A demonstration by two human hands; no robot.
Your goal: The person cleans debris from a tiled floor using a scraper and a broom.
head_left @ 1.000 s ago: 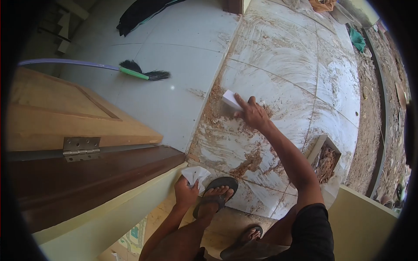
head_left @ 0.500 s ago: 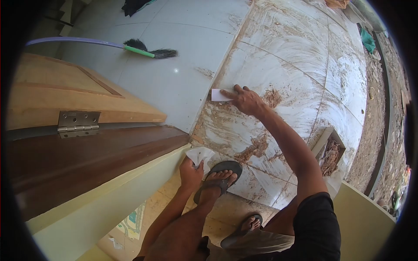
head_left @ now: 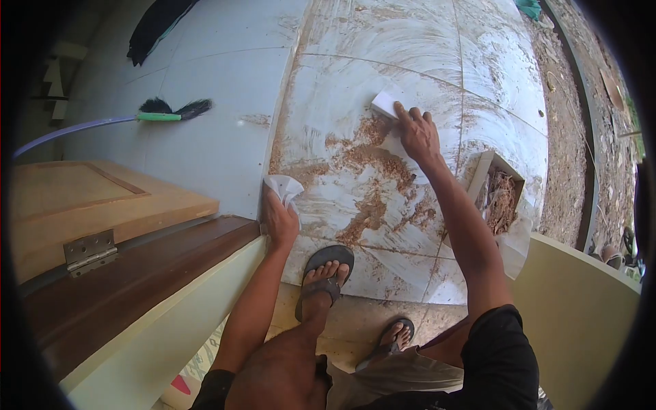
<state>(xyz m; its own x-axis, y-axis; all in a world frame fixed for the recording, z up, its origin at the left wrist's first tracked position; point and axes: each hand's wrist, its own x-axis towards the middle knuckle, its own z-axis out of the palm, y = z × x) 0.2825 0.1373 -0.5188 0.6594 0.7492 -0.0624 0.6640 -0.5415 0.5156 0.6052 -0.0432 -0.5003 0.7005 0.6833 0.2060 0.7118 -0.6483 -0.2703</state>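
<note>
The pale floor tiles [head_left: 342, 82] have a smooth, flat face, divided by thin joint lines and marked with curved, chalky smears. Loose brown debris [head_left: 379, 160], granular in texture, forms irregular heaps and streaks on them. The door [head_left: 89, 198] is of light wood with a recessed panel; a metal butt hinge [head_left: 91, 253] is mounted at its edge. The broom [head_left: 159, 117] has a purple handle, a green collar and black bristles.

An open rectangular box [head_left: 480, 171] stands beside the right forearm [head_left: 468, 212] and contains brown fibrous waste [head_left: 502, 201].

The right hand [head_left: 418, 133] grasps a white rectangular block [head_left: 385, 104] — fingers over the near end, far end exposed. The block is located at the upper edge of the debris, well apart from the left hand [head_left: 280, 222], which grips a crumpled white sheet [head_left: 285, 184] — paper or cloth, cannot be determined — near the brown door frame [head_left: 171, 253]
</note>
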